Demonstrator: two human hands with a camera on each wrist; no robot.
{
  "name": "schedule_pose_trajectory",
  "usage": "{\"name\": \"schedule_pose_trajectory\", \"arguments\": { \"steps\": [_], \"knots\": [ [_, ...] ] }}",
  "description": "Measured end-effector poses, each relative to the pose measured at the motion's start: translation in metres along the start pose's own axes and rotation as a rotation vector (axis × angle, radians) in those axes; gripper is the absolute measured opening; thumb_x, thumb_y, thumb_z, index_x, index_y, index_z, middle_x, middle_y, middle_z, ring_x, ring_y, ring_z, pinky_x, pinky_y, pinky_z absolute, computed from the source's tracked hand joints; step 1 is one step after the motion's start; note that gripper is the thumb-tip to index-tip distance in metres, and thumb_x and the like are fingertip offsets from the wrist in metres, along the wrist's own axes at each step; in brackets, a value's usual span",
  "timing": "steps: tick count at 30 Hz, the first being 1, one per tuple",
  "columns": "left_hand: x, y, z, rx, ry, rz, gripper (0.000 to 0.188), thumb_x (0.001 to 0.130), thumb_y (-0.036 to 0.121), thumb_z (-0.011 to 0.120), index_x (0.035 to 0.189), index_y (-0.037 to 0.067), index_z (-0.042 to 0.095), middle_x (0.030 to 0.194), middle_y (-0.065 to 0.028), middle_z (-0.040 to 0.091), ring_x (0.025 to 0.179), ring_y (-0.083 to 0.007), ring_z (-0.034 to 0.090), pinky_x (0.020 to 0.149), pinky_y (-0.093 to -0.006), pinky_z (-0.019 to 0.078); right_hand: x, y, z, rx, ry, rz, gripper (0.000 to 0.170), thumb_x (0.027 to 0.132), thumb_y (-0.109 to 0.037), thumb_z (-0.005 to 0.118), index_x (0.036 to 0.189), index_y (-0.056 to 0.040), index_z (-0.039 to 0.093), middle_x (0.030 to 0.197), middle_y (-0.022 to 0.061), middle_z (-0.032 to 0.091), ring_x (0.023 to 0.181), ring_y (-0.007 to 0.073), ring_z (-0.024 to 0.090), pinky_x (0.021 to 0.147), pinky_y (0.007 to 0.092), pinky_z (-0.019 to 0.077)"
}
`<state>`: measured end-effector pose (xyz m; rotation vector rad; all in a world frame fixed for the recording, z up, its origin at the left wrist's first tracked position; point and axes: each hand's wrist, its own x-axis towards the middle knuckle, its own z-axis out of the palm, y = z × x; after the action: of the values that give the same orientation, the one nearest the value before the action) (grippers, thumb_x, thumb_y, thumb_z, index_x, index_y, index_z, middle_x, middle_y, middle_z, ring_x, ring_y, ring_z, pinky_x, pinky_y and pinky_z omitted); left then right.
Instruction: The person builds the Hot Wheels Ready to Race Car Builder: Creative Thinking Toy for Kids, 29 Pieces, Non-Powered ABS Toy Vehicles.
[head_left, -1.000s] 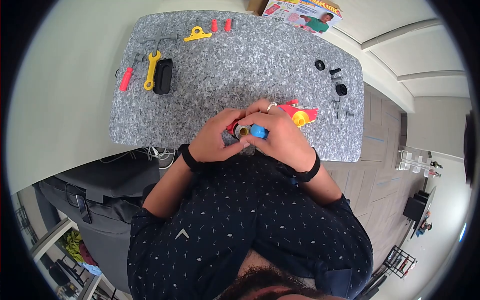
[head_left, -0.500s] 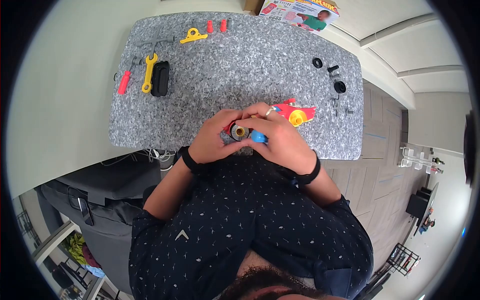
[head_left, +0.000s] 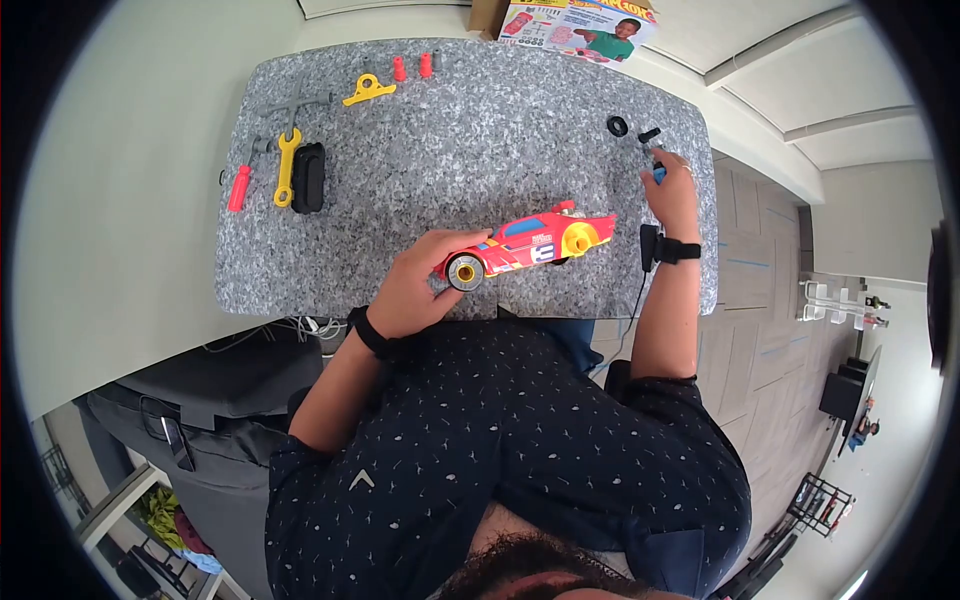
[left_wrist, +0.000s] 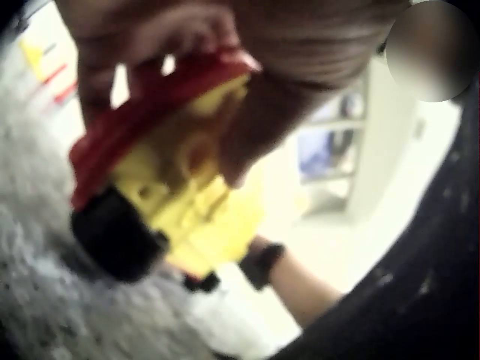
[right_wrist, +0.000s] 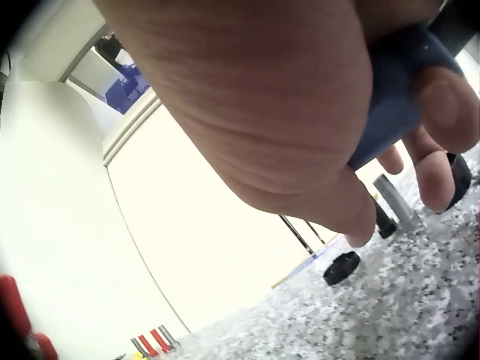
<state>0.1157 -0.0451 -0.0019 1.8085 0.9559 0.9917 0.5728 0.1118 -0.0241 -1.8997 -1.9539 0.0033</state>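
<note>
My left hand (head_left: 405, 290) grips the nose of a red toy race car (head_left: 525, 232) near the table's front edge. A wheel with a grey face (head_left: 466, 273) sits at its front; a yellow hub (head_left: 580, 240) shows at the rear. The left wrist view shows the car's yellow underside (left_wrist: 217, 232) and a black wheel (left_wrist: 116, 236). At the table's right side, my right hand (head_left: 674, 195) has fingers curled round a blue piece (right_wrist: 401, 90), partly hidden by the palm. Thumb and fingertips are right by a grey bolt (right_wrist: 396, 201) standing on the table.
Near the right hand lie a black ring (head_left: 617, 126) and a black bolt (head_left: 650, 134). At the left are a yellow wrench (head_left: 287, 170), a black tray-like part (head_left: 309, 178) and a red-handled tool (head_left: 239, 188). Farther back are a yellow part (head_left: 369, 90) and a box (head_left: 575, 30).
My right hand has left the car's front and moved to the far right with the blue piece. The left hand keeps hold of the car, now more fully in view.
</note>
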Motion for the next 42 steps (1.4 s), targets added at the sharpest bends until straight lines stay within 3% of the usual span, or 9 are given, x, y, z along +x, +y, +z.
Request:
{"name": "schedule_pose_trajectory", "arguments": {
  "steps": [7, 10, 13, 15, 22, 32, 35, 39, 42],
  "knots": [
    [0.0, 0.002, -0.001, -0.004, -0.009, -0.012, 0.071, 0.087, 0.002, 0.09, 0.153, 0.009, 0.066, 0.15, -0.0129, 0.072, 0.133, -0.0302, 0.072, 0.113, -0.0397, 0.0556, 0.022, 0.01, 0.018, -0.034, -0.105, 0.093, 0.062, 0.087, -0.012, 0.089, 0.146, -0.0067, 0.072, 0.144, 0.0289, 0.069, 0.129, 0.0482, 0.068, 0.11, 0.0532, 0.0568],
    [0.002, 0.011, -0.005, 0.005, -0.014, -0.009, 0.074, 0.085, 0.008, 0.094, 0.154, 0.01, 0.066, 0.152, -0.012, 0.071, 0.134, -0.0303, 0.071, 0.114, -0.0403, 0.0549, 0.01, -0.033, -0.02, 0.018, 0.048, 0.08, 0.056, 0.088, -0.012, 0.091, 0.142, -0.007, 0.075, 0.129, 0.0212, 0.077, 0.111, 0.0359, 0.076, 0.099, 0.0451, 0.0609],
    [0.003, 0.011, -0.005, 0.007, -0.019, 0.011, 0.078, 0.083, 0.014, 0.097, 0.154, 0.01, 0.066, 0.153, -0.0119, 0.071, 0.137, -0.0309, 0.069, 0.116, -0.0417, 0.0533, -0.021, -0.111, -0.069, 0.572, 0.012, 0.179, 0.044, 0.095, -0.015, 0.09, 0.136, -0.0076, 0.078, 0.111, 0.0091, 0.08, 0.092, 0.0183, 0.073, 0.084, 0.0335, 0.0598],
    [0.005, 0.01, -0.003, -0.001, -0.021, 0.035, 0.079, 0.082, 0.019, 0.098, 0.154, 0.009, 0.066, 0.154, -0.0123, 0.07, 0.138, -0.0316, 0.068, 0.118, -0.0431, 0.0521, -0.047, -0.166, -0.102, 0.896, -0.248, 0.158, 0.032, 0.102, -0.017, 0.085, 0.133, -0.0081, 0.081, 0.102, 0.0011, 0.078, 0.085, 0.0064, 0.066, 0.074, 0.0251, 0.0547],
    [0.002, 0.007, -0.003, -0.019, -0.002, 0.031, 0.078, 0.082, 0.025, 0.098, 0.151, 0.007, 0.067, 0.152, -0.0126, 0.071, 0.136, -0.0311, 0.069, 0.116, -0.0442, 0.0519, -0.092, -0.247, -0.084, 1.148, -0.965, -0.046, 0.028, 0.106, -0.018, 0.081, 0.129, -0.0023, 0.079, 0.094, 0.0024, 0.078, 0.077, 0.0081, 0.072, 0.072, 0.0265, 0.0565],
    [-0.007, 0.003, 0.001, -0.057, 0.043, 0.009, 0.076, 0.085, 0.026, 0.097, 0.151, 0.009, 0.065, 0.141, -0.0121, 0.073, 0.13, -0.0328, 0.07, 0.107, -0.0434, 0.056, -0.099, -0.265, -0.093, 1.022, -0.645, -0.228, 0.031, 0.112, -0.026, 0.075, 0.129, 0.0003, 0.076, 0.094, 0.0062, 0.073, 0.085, 0.0127, 0.066, 0.079, 0.0318, 0.0529],
    [-0.002, 0.014, -0.003, -0.085, 0.044, 0.04, 0.072, 0.086, 0.026, 0.097, 0.149, 0.008, 0.066, 0.14, -0.0131, 0.073, 0.129, -0.0326, 0.071, 0.107, -0.0427, 0.0563, -0.099, -0.263, -0.095, 1.556, -0.437, -0.251, 0.045, 0.118, -0.038, 0.062, 0.135, 0.0024, 0.07, 0.089, 0.0056, 0.067, 0.082, 0.0135, 0.061, 0.081, 0.0321, 0.0507],
    [-0.003, 0.012, 0.004, -0.159, 0.061, 0.052, 0.067, 0.087, 0.025, 0.097, 0.144, 0.007, 0.068, 0.136, -0.0138, 0.074, 0.126, -0.0311, 0.073, 0.106, -0.0412, 0.0569, -0.093, -0.278, -0.084, 1.788, -0.259, -0.44, 0.047, 0.122, -0.04, 0.052, 0.133, 0.0033, 0.068, 0.104, 0.0105, 0.068, 0.092, 0.0161, 0.063, 0.085, 0.0333, 0.0513],
    [-0.006, 0.012, 0.006, -0.093, 0.091, 0.037, 0.062, 0.088, 0.023, 0.097, 0.14, 0.007, 0.069, 0.133, -0.013, 0.074, 0.122, -0.029, 0.074, 0.103, -0.0395, 0.0574, -0.092, -0.282, -0.074, 1.708, -0.35, -0.523, 0.043, 0.122, -0.035, 0.052, 0.132, 0.0028, 0.069, 0.11, 0.0123, 0.068, 0.097, 0.0182, 0.066, 0.088, 0.0342, 0.0526]
  ]
}}
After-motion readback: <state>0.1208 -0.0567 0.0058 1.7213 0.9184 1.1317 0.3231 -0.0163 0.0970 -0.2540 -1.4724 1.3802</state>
